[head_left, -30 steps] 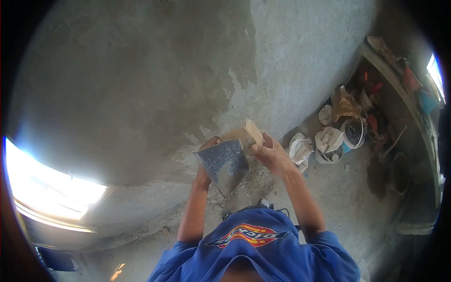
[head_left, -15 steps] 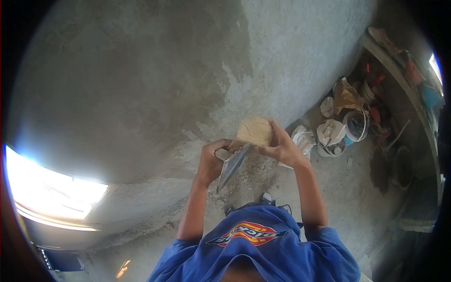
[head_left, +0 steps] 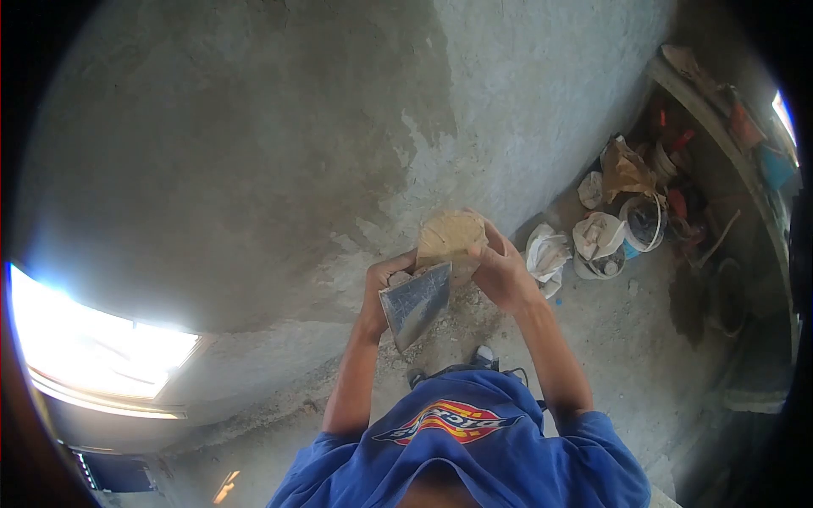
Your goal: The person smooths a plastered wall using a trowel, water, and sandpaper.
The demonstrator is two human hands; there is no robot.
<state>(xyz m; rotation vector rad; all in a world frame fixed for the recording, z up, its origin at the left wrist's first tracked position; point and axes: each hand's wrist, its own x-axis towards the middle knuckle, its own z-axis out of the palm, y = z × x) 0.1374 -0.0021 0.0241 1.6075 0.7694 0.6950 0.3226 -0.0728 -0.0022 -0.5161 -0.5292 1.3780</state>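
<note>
Trowel: flat steel blade, held by the handle in the closed left hand, tip pointed down toward the floor. Tan pad (sandpaper or a sponge, not certain): gripped in the right hand, pressed against the blade's upper edge. Plastered wall behind; buckets at right.

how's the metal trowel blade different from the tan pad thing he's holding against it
The trowel blade is dark grey metal with pale scratch marks; the tan pad is matte and sandy brown. The trowel blade is flat and tapers to a point aimed down toward the person; the tan pad is rounded and sits above it. The left hand grips the trowel, the right hand the pad. Both are held up before the plastered wall.
</note>
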